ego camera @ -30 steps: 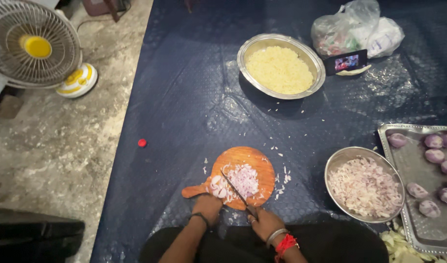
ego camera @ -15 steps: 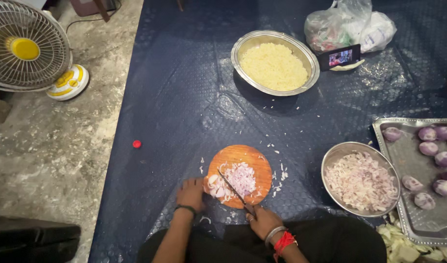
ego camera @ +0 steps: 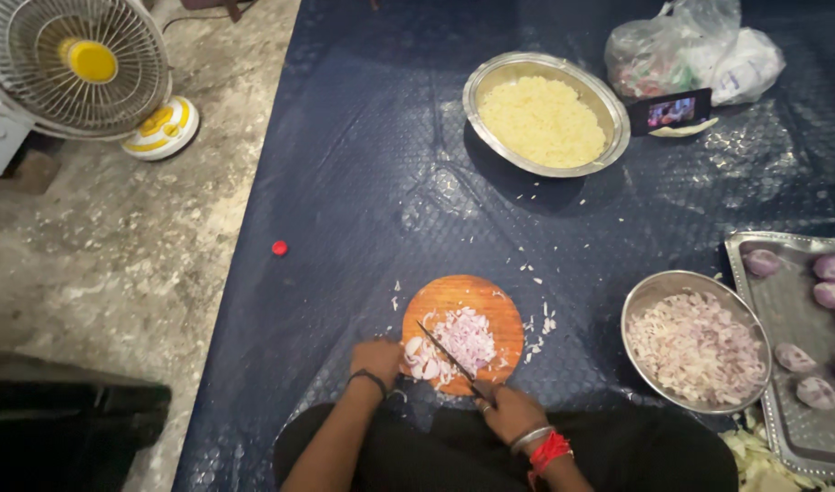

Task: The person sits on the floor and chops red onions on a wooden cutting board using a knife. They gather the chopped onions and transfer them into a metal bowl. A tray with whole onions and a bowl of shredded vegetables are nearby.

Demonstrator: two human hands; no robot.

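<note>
A round wooden chopping board [ego camera: 468, 301] lies on the dark blue sheet in front of me, with a heap of chopped pink onion [ego camera: 463, 337] on it. My right hand [ego camera: 507, 412] grips a dark-bladed knife [ego camera: 447, 350] whose blade lies across the heap. My left hand [ego camera: 377, 357] rests at the board's left edge, fingers curled over the board's handle area beside some larger onion pieces [ego camera: 422, 359]. A dark band sits on my left wrist, and red and metal bangles on my right.
A metal bowl of chopped onion [ego camera: 695, 342] stands to the right, next to a metal tray [ego camera: 800, 364] with peeled purple onions. A larger bowl of yellow shreds [ego camera: 545, 114], a phone [ego camera: 677, 111] and plastic bags [ego camera: 691, 50] lie farther away. A fan [ego camera: 76, 64] stands on the concrete at left.
My left hand has stayed at the board's left edge after shifting there from under the board. The knife blade has swung a little across the onion heap.
</note>
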